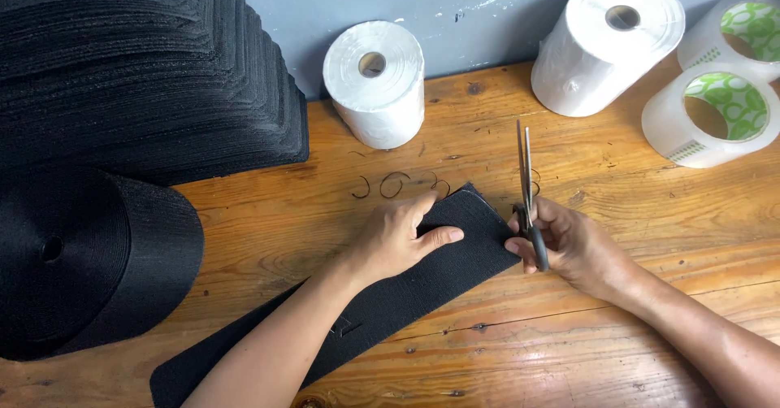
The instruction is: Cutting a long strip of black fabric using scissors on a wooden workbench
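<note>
Left hand (398, 237) is pressing flat, fingers spread, on a black woven fabric strip (455, 262) lying across the wooden bench (569, 327). Right hand (569, 245) is gripping closed, black-handled steel scissors (528, 188), blades pointing away.

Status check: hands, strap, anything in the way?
Left hand flat on black strap. Right hand holds scissors at strap's end. Nothing blocking the blades.

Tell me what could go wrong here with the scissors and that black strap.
The left hand presses the black strap flat, fingertips close to the scissors in the right hand; a careless snip might nick a finger. The strap lies slanted across the wooden table, so the cut could come out crooked. The scissor blades are closed and point towards the white roll.
</note>
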